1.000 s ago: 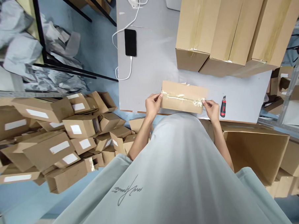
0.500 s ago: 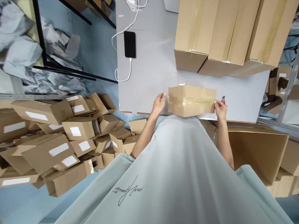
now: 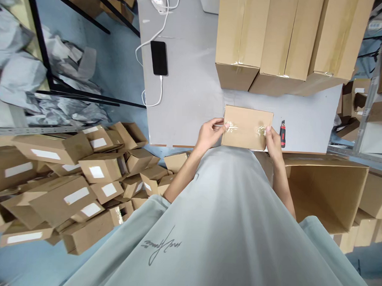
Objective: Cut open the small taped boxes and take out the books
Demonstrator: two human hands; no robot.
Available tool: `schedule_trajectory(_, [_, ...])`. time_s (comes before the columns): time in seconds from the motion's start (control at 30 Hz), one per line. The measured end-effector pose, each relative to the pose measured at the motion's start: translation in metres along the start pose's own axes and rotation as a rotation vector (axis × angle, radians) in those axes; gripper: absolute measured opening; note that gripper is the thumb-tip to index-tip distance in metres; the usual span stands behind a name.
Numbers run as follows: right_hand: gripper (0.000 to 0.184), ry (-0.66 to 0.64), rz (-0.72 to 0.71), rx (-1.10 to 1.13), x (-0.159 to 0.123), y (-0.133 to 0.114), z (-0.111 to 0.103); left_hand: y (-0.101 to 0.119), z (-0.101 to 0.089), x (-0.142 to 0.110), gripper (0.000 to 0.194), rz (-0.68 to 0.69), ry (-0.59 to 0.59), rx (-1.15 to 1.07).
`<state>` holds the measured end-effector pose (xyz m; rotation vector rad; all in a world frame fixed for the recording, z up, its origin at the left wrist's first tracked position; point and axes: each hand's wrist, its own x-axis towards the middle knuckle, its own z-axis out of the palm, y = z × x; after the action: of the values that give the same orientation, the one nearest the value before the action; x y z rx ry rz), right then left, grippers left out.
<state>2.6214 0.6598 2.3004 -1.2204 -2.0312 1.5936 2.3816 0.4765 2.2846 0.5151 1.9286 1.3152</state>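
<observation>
At the front edge of the tabletop [image 3: 182,117], the small taped carton [image 3: 246,120] is gripped at opposite ends by the partly closed fingers of the left hand [image 3: 209,134] and right hand [image 3: 274,144], presumably for steadiness, with the cutter [image 3: 283,135] placed clear beside it

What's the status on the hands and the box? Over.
Left hand and right hand on small box, one at each end. Tape near both ends. Knife on table, apart from box.

The held box [image 3: 246,130] is brown — the cutter [image 3: 283,137] red and black.
</observation>
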Motion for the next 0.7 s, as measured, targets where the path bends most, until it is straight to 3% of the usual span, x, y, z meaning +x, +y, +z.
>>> schedule_trajectory(0.1, [0.073, -0.032, 0.031, 0.102, 0.008, -0.007, 0.02, 0.005, -0.019, 0.002, 0.047, 0.052, 0.11, 0.157])
schedule_trajectory(0.23, [0.075, -0.054, -0.001, 0.15, 0.026, -0.006, 0.042, -0.004, -0.031, 0.014, 0.048, 0.07, 0.169, 0.117])
schedule_trajectory(0.37, [0.078, -0.036, -0.008, 0.094, 0.048, 0.002, 0.043, -0.006, -0.026, 0.031, 0.051, 0.133, 0.204, 0.127])
schedule_trajectory(0.47, [0.085, -0.09, 0.075, 0.169, 0.064, 0.023, 0.036, -0.004, -0.03, 0.042, 0.049, 0.161, 0.168, 0.165])
schedule_trajectory(0.6, [0.101, -0.037, 0.235, 0.187, 0.08, 0.07, 0.034, -0.007, -0.066, 0.051, 0.057, 0.175, 0.135, 0.152])
schedule_trajectory(0.7, [0.1, 0.002, 0.346, 0.184, 0.085, 0.096, 0.047, -0.015, -0.102, 0.054, 0.068, 0.179, 0.077, 0.103])
